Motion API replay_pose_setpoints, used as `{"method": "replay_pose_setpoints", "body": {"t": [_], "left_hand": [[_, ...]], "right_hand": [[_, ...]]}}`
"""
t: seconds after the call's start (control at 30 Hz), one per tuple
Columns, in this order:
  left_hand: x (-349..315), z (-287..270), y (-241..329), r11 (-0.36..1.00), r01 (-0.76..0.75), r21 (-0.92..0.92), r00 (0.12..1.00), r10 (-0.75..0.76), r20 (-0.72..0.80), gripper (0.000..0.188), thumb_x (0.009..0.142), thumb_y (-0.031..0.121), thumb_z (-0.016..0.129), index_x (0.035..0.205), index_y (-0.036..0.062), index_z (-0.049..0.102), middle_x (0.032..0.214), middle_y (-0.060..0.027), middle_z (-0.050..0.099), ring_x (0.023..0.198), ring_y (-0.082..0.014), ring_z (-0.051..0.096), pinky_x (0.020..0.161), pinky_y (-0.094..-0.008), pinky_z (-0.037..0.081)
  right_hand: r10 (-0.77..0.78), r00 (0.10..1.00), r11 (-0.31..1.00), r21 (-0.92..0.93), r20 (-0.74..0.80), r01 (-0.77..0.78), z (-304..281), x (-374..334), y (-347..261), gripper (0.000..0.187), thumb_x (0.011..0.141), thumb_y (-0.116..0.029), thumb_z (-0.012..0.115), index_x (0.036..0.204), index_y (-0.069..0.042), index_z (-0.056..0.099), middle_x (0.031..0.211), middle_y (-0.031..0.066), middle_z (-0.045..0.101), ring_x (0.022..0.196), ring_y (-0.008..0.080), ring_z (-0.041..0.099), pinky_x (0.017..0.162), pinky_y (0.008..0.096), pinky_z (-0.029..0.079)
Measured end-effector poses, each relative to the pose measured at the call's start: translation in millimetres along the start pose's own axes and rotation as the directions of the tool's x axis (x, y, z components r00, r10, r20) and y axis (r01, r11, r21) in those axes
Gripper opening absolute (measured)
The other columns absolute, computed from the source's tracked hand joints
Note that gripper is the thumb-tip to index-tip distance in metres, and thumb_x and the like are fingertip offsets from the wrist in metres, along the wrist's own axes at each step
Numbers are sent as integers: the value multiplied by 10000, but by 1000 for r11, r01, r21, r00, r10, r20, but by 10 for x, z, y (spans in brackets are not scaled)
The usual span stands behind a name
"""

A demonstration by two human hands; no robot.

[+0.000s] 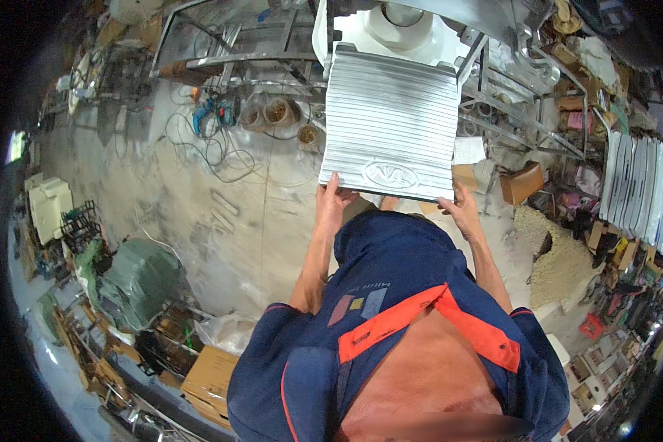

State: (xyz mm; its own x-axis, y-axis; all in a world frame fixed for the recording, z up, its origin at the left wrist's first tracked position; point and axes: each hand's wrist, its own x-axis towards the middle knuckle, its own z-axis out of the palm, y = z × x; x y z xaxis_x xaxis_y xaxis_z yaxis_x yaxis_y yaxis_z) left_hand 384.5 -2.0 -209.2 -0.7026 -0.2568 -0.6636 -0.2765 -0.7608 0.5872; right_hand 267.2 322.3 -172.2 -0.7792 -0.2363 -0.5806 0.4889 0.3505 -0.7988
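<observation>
A silver-white ribbed panel (390, 110) with a raised oval emblem near its close edge lies in front of my body. My left hand (333, 202) grips its near left corner, with the thumb on top and the fingers underneath. At the near right corner, my right hand (462, 212) holds the panel's edge between thumb and fingers. The panel's far end reaches up to a white rounded fixture (398, 33) with a round centre. What supports the panel from below is hidden.
Metal frames (243, 57) stand on both sides of the panel. On the floor to the left are a blue power tool (208, 114), loose cables and tubs of small parts (278, 110). Similar panels (637, 191) stand stacked at right, beyond a brown box (521, 184). A cardboard box (210, 383) lies behind left.
</observation>
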Motion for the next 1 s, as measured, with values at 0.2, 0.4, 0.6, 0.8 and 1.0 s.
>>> {"method": "replay_pose_setpoints", "body": {"t": [0.2,0.4,0.6,0.8,1.0], "left_hand": [[19,-329,244,993,33,-116,999,-28,43,528,1007,463,497,1366,77,483,1288,-78,570,1060,-252,597,867,-484,527],[67,-129,543,990,37,140,993,-53,108,464,991,294,578,1344,9,480,1208,-144,629,1023,-267,663,851,-462,576],[51,4,765,988,117,106,992,-122,42,533,972,237,615,1382,-17,387,1188,-196,625,1014,-284,671,861,-453,586],[179,-152,692,987,137,90,985,-145,96,575,976,211,620,1396,-34,313,1222,-244,583,1071,-293,649,874,-466,585],[272,-331,615,980,198,38,963,-201,178,568,980,154,605,1436,9,300,1267,-184,570,1069,-266,634,853,-431,586]], "right_hand": [[192,981,974,125,-19,-188,22,-50,-81,671,899,-216,722,1407,94,413,1060,176,669,832,214,694,688,308,562],[391,918,907,197,-61,-373,67,-11,-152,428,895,-215,717,1226,25,590,993,133,663,758,192,664,676,313,565],[276,951,940,244,-138,-237,27,-77,-220,257,918,-220,693,997,19,642,854,53,637,665,118,564,591,282,463],[327,936,884,390,-128,-256,272,-22,-79,239,943,-187,648,1070,10,604,882,48,634,676,132,575,646,300,473],[413,879,862,415,-238,-293,414,-88,-93,246,955,-207,627,1118,-27,590,939,81,643,794,179,634,662,322,503]]}}
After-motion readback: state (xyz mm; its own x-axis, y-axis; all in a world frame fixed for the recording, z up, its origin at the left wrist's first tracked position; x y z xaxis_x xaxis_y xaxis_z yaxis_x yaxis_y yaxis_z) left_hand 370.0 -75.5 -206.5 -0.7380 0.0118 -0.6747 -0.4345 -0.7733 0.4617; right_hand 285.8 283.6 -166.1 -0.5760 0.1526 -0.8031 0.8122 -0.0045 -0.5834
